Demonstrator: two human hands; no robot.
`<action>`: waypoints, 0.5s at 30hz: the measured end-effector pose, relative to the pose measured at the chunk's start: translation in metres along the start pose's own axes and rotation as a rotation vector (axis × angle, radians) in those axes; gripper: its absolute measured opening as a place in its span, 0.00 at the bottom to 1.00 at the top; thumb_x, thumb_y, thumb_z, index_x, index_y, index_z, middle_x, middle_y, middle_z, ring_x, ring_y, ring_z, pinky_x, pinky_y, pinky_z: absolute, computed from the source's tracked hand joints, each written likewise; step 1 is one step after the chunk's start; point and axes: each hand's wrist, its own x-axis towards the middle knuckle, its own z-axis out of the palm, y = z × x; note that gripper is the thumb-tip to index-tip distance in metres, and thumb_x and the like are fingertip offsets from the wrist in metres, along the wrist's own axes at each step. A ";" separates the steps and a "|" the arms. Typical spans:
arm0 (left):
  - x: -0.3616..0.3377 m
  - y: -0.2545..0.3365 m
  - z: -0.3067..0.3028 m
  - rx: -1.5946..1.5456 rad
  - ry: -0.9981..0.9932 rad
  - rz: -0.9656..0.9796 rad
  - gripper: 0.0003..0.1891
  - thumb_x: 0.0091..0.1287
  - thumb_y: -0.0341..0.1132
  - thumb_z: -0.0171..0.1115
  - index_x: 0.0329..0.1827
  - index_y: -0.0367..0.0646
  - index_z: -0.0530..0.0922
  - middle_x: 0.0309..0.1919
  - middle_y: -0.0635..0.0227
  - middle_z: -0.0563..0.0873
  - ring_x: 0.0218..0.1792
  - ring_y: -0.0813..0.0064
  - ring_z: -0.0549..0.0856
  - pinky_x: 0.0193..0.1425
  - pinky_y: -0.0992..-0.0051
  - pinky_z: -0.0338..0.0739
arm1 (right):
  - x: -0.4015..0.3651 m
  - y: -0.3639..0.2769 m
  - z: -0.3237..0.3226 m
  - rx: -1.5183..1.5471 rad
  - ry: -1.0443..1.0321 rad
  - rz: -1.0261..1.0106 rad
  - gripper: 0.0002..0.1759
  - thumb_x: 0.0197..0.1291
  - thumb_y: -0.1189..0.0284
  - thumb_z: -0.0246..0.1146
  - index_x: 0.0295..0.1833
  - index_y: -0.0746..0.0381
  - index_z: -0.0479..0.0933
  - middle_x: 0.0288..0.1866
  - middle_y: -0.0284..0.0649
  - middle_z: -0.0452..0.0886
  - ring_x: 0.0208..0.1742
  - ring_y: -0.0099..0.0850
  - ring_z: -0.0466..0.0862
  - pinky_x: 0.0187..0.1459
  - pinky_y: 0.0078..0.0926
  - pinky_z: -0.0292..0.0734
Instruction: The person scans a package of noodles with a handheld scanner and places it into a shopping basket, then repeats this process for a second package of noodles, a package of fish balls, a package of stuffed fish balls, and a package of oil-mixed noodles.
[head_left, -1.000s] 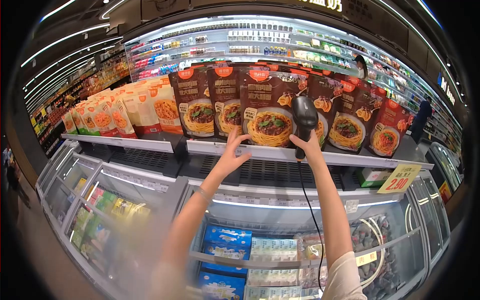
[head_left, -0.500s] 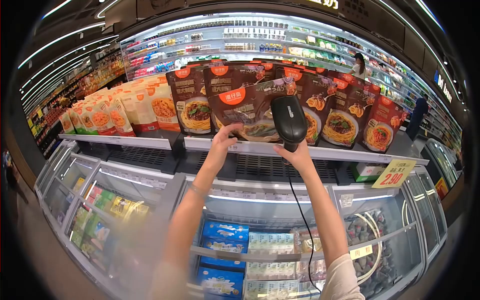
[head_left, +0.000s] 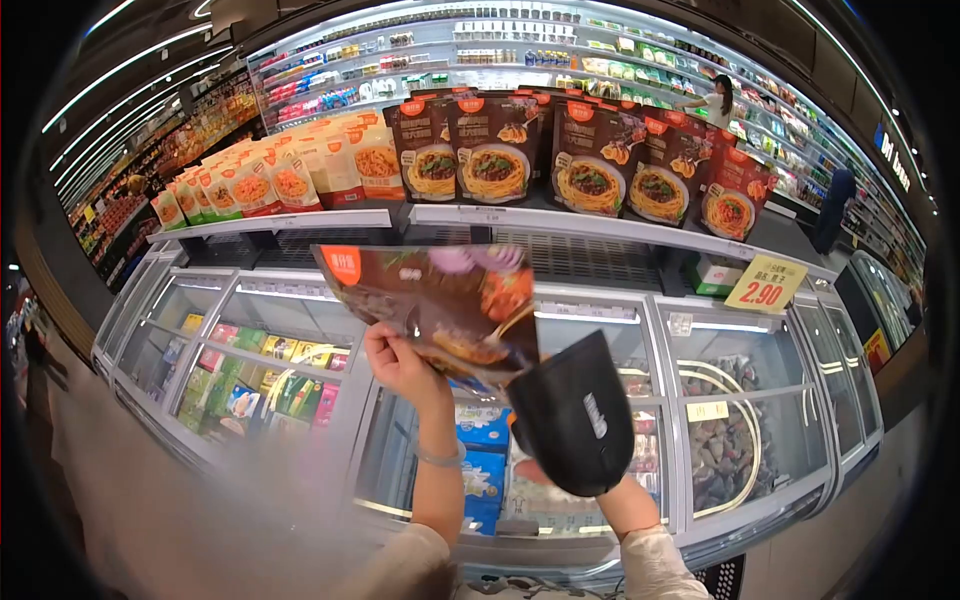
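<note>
A brown pasta pouch (head_left: 440,300) with a picture of noodles is tilted in front of the shelf. My left hand (head_left: 400,368) grips its lower left edge with curled fingers. The black barcode scanner (head_left: 582,415) is in my right hand (head_left: 622,503), its body hiding most of the fingers. The scanner's front end overlaps the pouch's lower right corner in this view. Similar brown pouches (head_left: 492,165) stand upright on the shelf behind, with a gap in their front row.
Cream pouches (head_left: 330,170) line the shelf's left half. Glass-topped freezers (head_left: 740,395) with packaged food lie below. A yellow price sign (head_left: 765,285) reads 2.90. Far back are refrigerated shelves (head_left: 480,60), a person (head_left: 718,102) and another person in dark clothes (head_left: 835,210).
The pouch has come off the shelf toward me, held by my left hand. The scanner has moved closer and lower and turned toward the pouch. My view has shifted slightly.
</note>
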 end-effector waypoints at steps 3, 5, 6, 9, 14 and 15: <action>-0.031 -0.008 -0.112 -0.406 0.022 -0.466 0.11 0.60 0.40 0.52 0.34 0.40 0.68 0.28 0.73 0.69 0.30 0.83 0.68 0.37 0.85 0.61 | -0.056 -0.036 0.065 0.627 -0.229 0.291 0.45 0.44 0.58 0.65 0.62 0.68 0.51 0.65 0.46 0.50 0.65 0.36 0.55 0.62 0.31 0.51; -0.042 0.004 -0.122 -0.713 -0.101 -0.608 0.12 0.60 0.41 0.52 0.34 0.40 0.68 0.28 0.73 0.68 0.31 0.82 0.68 0.39 0.84 0.61 | -0.095 -0.053 0.100 0.662 -0.396 0.264 0.45 0.45 0.59 0.64 0.62 0.69 0.50 0.66 0.48 0.47 0.66 0.41 0.53 0.62 0.33 0.50; -0.045 0.004 -0.127 -0.874 -0.189 -0.665 0.12 0.60 0.42 0.53 0.34 0.40 0.68 0.28 0.72 0.68 0.31 0.82 0.68 0.39 0.84 0.61 | -0.114 -0.057 0.110 0.678 -0.471 0.286 0.43 0.46 0.59 0.63 0.61 0.70 0.52 0.64 0.50 0.49 0.64 0.43 0.55 0.61 0.34 0.52; -0.052 0.005 -0.132 -1.294 -0.478 -0.785 0.13 0.59 0.43 0.53 0.33 0.40 0.68 0.28 0.72 0.68 0.32 0.81 0.68 0.41 0.83 0.60 | -0.175 -0.068 0.110 0.760 -0.553 0.562 0.37 0.48 0.61 0.60 0.59 0.71 0.57 0.60 0.56 0.57 0.60 0.47 0.62 0.58 0.37 0.57; -0.061 0.036 -0.152 -1.441 -0.630 -0.999 0.15 0.58 0.44 0.54 0.33 0.40 0.68 0.28 0.71 0.68 0.33 0.80 0.67 0.43 0.82 0.60 | -0.208 -0.114 0.124 0.863 0.134 0.643 0.34 0.39 0.80 0.63 0.56 0.70 0.59 0.32 0.46 0.74 0.27 0.29 0.75 0.29 0.22 0.71; -0.063 0.044 -0.157 -1.439 -0.630 -1.035 0.15 0.58 0.45 0.54 0.33 0.40 0.68 0.28 0.71 0.68 0.33 0.80 0.67 0.43 0.82 0.60 | -0.214 -0.117 0.130 0.783 0.195 0.725 0.35 0.37 0.83 0.60 0.56 0.70 0.58 0.26 0.42 0.72 0.24 0.26 0.72 0.24 0.20 0.68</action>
